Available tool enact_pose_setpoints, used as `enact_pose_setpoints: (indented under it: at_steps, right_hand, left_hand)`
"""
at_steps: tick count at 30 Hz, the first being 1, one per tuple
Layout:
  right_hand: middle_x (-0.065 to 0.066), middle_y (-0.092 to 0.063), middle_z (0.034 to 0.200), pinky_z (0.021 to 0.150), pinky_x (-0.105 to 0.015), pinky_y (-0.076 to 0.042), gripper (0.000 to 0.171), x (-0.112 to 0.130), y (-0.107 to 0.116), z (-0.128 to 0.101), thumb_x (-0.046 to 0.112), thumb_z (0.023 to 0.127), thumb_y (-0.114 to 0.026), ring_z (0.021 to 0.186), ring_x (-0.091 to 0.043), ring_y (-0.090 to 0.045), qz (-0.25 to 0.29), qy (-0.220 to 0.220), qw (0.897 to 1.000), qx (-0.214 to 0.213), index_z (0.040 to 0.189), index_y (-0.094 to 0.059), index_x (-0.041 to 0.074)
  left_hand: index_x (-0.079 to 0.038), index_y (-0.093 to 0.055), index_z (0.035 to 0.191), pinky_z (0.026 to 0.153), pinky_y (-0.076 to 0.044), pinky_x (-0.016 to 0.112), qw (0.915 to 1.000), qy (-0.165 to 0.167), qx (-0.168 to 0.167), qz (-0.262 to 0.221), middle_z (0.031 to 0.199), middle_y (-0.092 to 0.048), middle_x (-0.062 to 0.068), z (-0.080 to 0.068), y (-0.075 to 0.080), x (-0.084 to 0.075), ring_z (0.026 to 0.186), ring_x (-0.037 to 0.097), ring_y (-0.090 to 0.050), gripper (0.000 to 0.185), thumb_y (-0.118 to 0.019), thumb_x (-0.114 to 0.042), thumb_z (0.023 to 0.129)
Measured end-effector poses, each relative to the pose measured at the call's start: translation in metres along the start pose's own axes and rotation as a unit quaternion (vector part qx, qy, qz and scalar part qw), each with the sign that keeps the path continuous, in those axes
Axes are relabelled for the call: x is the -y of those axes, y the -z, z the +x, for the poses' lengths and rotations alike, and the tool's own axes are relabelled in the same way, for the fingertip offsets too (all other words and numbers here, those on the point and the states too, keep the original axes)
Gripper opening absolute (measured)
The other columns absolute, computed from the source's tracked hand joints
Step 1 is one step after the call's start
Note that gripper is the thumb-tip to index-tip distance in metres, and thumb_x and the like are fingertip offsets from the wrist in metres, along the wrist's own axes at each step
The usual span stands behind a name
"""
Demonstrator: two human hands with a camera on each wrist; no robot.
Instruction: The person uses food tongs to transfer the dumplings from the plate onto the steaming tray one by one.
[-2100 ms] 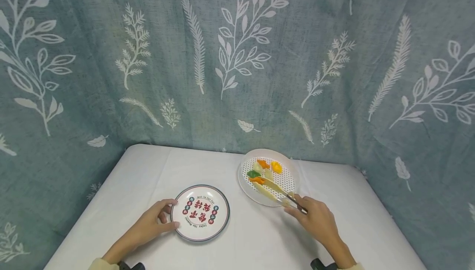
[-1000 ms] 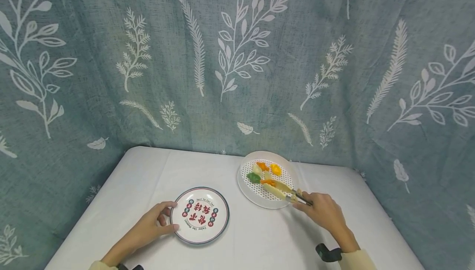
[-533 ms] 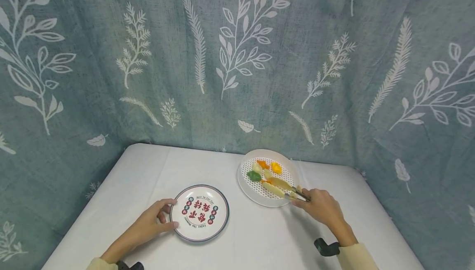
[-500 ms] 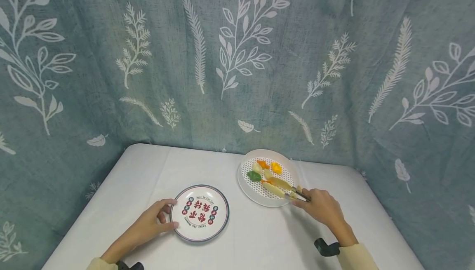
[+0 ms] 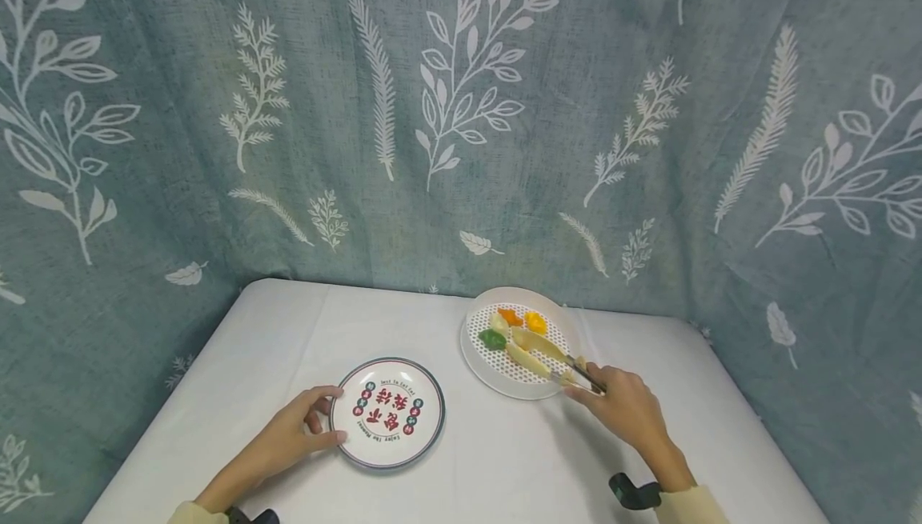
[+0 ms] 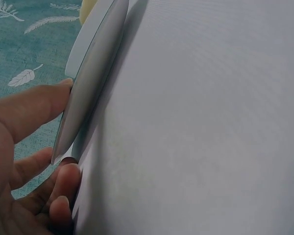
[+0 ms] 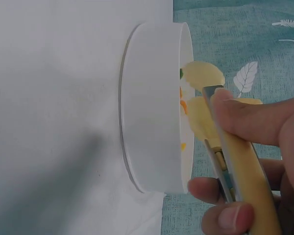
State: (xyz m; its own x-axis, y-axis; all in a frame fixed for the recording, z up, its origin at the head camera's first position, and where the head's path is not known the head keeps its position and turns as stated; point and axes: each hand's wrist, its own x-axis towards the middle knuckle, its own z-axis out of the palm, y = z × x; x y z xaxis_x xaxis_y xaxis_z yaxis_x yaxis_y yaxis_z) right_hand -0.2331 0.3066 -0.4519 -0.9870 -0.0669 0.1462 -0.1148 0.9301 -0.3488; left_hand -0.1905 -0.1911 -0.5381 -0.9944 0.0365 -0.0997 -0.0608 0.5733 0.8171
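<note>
My left hand pinches the near-left rim of a round white plate with red and teal printing and a dark rim. In the left wrist view the thumb is at the upper edge of the plate, other fingers curled by its lower edge. My right hand grips pale yellow tongs, arms apart, tips reaching into a round white container with a perforated floor. Inside lie green, orange, yellow and pale pieces. The tongs hide part of the floor.
A white cloth covers the table. The container's tall white wall shows in the right wrist view. A green-blue leaf-patterned curtain hangs close behind the table's far edge.
Earlier the tongs held near an orange piece by the green one and shifted right with it; now the tips have moved slightly back left and cover that spot. The left hand and plate stay put.
</note>
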Motion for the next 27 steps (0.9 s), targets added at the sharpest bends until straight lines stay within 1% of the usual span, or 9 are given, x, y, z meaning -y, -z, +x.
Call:
enact_pose_setpoints:
  at_steps: [5,11,14,17,19,23,27]
  right_hand:
    - [0.001,-0.045,0.066,0.05,-0.032,-0.032,0.07,0.007,-0.004,-0.004,0.048,0.087,-0.081,0.058,-0.016,-0.04,0.01,0.022,0.999,-0.024,0.135,-0.065,0.0]
    - [0.002,-0.046,0.068,0.05,-0.032,-0.033,0.072,0.015,-0.013,-0.008,0.053,0.087,-0.078,0.06,-0.015,-0.041,0.011,0.02,1.0,-0.017,0.137,-0.065,0.003]
    - [0.003,-0.048,0.069,0.05,-0.032,-0.034,0.07,0.02,-0.019,-0.009,0.052,0.085,-0.08,0.06,-0.015,-0.042,0.015,0.02,1.0,-0.018,0.136,-0.066,0.006]
    - [0.005,-0.053,0.072,0.051,-0.031,-0.037,0.065,0.024,-0.025,-0.01,0.047,0.084,-0.084,0.061,-0.014,-0.045,0.018,0.028,0.999,-0.025,0.134,-0.069,0.009]
    - [0.007,-0.055,0.074,0.052,-0.031,-0.038,0.064,0.028,-0.029,-0.011,0.047,0.083,-0.085,0.062,-0.013,-0.046,0.018,0.033,0.999,-0.028,0.133,-0.07,0.011]
    - [0.01,-0.055,0.075,0.052,-0.028,-0.037,0.064,0.033,-0.037,-0.015,0.05,0.081,-0.085,0.063,-0.01,-0.044,0.02,0.052,0.998,-0.028,0.131,-0.072,0.012]
    - [0.009,-0.054,0.075,0.051,-0.026,-0.034,0.068,0.038,-0.044,-0.019,0.052,0.078,-0.086,0.062,-0.008,-0.041,0.026,0.08,0.996,-0.032,0.13,-0.072,0.011]
  left_hand:
    - [-0.014,-0.058,0.142,0.07,-0.043,0.033,1.0,-0.001,-0.002,0.0,0.113,-0.06,0.001,0.0,0.0,0.0,0.085,0.018,-0.05,0.08,-0.092,-0.037,0.073]
    - [-0.014,-0.058,0.141,0.07,-0.043,0.033,1.0,-0.005,-0.001,-0.001,0.113,-0.06,0.001,0.0,0.0,0.0,0.085,0.018,-0.05,0.079,-0.092,-0.036,0.074]
    - [-0.013,-0.057,0.141,0.071,-0.043,0.033,0.9999,-0.011,0.0,0.001,0.113,-0.061,0.001,0.0,0.0,0.0,0.084,0.018,-0.05,0.08,-0.092,-0.036,0.074]
    - [-0.012,-0.057,0.142,0.07,-0.043,0.034,0.9999,-0.016,0.001,0.001,0.114,-0.06,0.002,0.0,0.001,-0.001,0.084,0.018,-0.05,0.08,-0.092,-0.036,0.074]
    - [-0.012,-0.057,0.142,0.07,-0.042,0.034,0.9998,-0.018,0.0,0.003,0.114,-0.06,0.002,-0.001,0.0,-0.001,0.084,0.018,-0.049,0.08,-0.092,-0.037,0.074]
    - [-0.013,-0.058,0.141,0.07,-0.043,0.034,0.9999,-0.014,-0.003,0.006,0.113,-0.06,0.002,-0.001,0.0,0.0,0.084,0.018,-0.05,0.079,-0.092,-0.036,0.074]
    - [-0.013,-0.058,0.141,0.071,-0.043,0.035,0.9999,-0.01,-0.006,0.009,0.113,-0.061,0.002,-0.001,-0.001,-0.001,0.084,0.018,-0.05,0.079,-0.092,-0.035,0.073]
